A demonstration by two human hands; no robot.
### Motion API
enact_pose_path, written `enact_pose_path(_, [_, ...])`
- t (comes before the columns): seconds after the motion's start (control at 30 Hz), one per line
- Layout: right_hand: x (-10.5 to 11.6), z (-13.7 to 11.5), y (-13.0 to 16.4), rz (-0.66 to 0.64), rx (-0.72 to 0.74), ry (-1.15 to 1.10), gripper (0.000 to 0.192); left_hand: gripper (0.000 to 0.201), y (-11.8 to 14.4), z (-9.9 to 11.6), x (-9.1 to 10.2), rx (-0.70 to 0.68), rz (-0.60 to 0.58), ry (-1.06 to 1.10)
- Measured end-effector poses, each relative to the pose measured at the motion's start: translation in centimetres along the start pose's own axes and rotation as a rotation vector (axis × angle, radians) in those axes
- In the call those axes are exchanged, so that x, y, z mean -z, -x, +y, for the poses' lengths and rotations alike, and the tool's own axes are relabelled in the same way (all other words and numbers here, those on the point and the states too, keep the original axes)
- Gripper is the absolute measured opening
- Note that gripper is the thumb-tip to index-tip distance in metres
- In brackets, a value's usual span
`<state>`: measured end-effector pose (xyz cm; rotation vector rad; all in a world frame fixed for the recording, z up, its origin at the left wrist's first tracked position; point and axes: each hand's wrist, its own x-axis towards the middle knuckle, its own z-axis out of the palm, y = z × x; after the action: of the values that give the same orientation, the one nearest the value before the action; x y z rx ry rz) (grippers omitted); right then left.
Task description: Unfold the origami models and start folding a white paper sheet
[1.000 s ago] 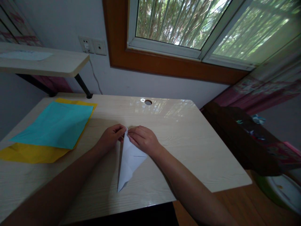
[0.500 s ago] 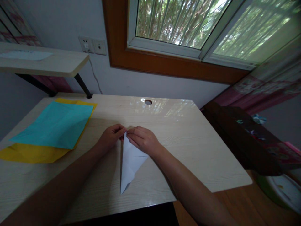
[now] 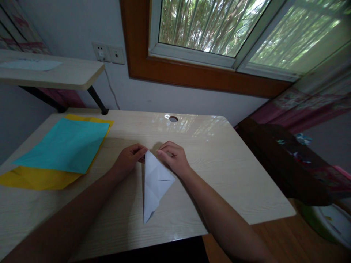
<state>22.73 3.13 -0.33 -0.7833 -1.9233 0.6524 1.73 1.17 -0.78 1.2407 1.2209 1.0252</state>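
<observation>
Head view: folded white paper [image 3: 154, 182] lay at frame centre on the surface [image 3: 219, 164], pointed tip toward the lower edge. Left hand [image 3: 128, 159] pinched its top corner; right hand [image 3: 173, 157], fingers curled, rested at its upper right edge. Likely mid-crease; aligning edges probably comes next. Teal sheet [image 3: 65, 146] over yellow sheet [image 3: 35, 179], left of frame.

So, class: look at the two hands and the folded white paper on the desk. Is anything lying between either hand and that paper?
Nothing visible does. The left hand and the right hand both sit at the top point of the folded white paper, fingertips against its edges. The blue sheet and yellow sheet lie off to the left, apart from it.
</observation>
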Motion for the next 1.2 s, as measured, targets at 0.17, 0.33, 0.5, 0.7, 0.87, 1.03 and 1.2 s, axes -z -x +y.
enact_pose_path(0.17, [-0.39,0.60,0.05,-0.184,-0.207,-0.106,0.034,0.033,0.02,0.24,-0.15,-0.026,-0.015,-0.044])
enact_pose_path(0.33, [-0.80,0.33,0.10,-0.326,-0.262,-0.168,0.041,0.030,0.06,0.52,-0.19,-0.089,-0.005,-0.163])
enact_pose_path(0.5, [-0.56,0.43,0.20,-0.340,-0.317,-0.236,0.039,0.030,0.02,0.23,-0.11,-0.100,-0.017,-0.154])
enact_pose_path(0.7, [-0.48,0.73,0.26,-0.335,-0.367,-0.298,0.037,0.029,-0.09,0.27,-0.16,-0.087,-0.059,-0.104])
enact_pose_path(0.87, [-0.54,0.43,0.14,-0.336,-0.377,-0.305,0.039,0.025,-0.07,0.10,0.01,-0.099,-0.054,-0.125])
enact_pose_path(1.03, [-0.47,0.11,0.02,-0.334,-0.414,-0.299,0.039,0.027,0.04,0.32,-0.09,-0.067,-0.026,-0.087])
enact_pose_path(1.2, [-0.39,0.25,0.05,-0.329,-0.424,-0.332,0.036,0.029,0.04,0.47,-0.19,-0.043,-0.035,-0.050])
